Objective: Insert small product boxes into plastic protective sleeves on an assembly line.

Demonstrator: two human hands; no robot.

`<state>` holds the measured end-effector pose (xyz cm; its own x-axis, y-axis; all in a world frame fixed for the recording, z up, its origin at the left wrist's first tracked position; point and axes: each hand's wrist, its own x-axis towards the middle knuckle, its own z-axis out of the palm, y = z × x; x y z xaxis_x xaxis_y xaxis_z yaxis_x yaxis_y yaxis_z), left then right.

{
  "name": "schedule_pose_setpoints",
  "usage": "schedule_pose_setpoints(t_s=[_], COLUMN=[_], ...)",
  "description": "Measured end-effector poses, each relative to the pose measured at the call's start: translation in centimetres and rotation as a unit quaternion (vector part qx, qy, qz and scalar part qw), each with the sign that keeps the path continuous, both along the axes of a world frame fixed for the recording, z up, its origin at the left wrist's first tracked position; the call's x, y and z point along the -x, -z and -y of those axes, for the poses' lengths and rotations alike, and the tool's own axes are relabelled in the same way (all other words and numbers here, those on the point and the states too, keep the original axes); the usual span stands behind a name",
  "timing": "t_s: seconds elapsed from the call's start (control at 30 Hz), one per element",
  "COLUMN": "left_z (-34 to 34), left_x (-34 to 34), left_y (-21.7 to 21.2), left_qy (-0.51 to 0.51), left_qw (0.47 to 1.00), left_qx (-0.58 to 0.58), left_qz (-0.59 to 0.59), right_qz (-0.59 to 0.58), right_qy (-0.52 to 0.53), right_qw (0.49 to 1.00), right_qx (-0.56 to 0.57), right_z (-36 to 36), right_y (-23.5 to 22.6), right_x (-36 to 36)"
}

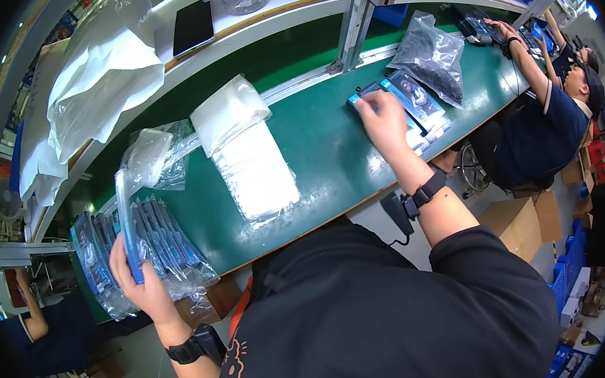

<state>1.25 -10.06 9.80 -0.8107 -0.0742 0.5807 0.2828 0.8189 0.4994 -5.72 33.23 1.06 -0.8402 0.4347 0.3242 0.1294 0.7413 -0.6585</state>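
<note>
My left hand [138, 281] grips a slim blue package [131, 238] in a clear bag, held on edge. It is just over a row of similar bagged packages [167, 235] standing close together at the left end of the table. At the right, my right hand [386, 127] has its fingers bent onto a dark-and-blue flat package [356, 102]; the hand hides much of it. Beside that lies a printed flat package [414, 96] with a picture on its front. Between my hands is a stack of clear plastic bags [255, 175].
The green table [321, 155] runs across the view. A clear bag of black items [432, 54] sits at the back right, crumpled clear plastic [154, 156] at the back left. A metal post [357, 25] holds a shelf above. Another person [542, 124] works at the right.
</note>
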Motion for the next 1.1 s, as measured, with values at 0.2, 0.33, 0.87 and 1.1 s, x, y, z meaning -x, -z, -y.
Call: schedule_pose_setpoints(t_s=[0.2,0.33,0.87,1.1], left_z=[4.4,2.8,-9.9,-10.1], left_x=[-0.4,0.5,4.8,4.3], left_y=[7.5,7.0,10.7,9.1], left_qy=[-0.18,-0.23,0.311,0.27], left_qw=[0.958,0.935,0.918,0.937], left_qx=[0.213,0.263,0.153,-0.047], left_qz=[0.072,0.061,0.191,0.217], right_qz=[0.105,0.199,0.14,0.241], right_qy=[0.056,0.028,-0.098,-0.308], right_qw=[0.947,0.965,0.921,0.561], right_qx=[-0.298,-0.168,0.35,0.729], right_z=[-1.6,-1.6,1.9,5.2], right_y=[5.9,3.5,4.0,0.4], right_x=[-3.0,-2.7,-2.1,-6.2])
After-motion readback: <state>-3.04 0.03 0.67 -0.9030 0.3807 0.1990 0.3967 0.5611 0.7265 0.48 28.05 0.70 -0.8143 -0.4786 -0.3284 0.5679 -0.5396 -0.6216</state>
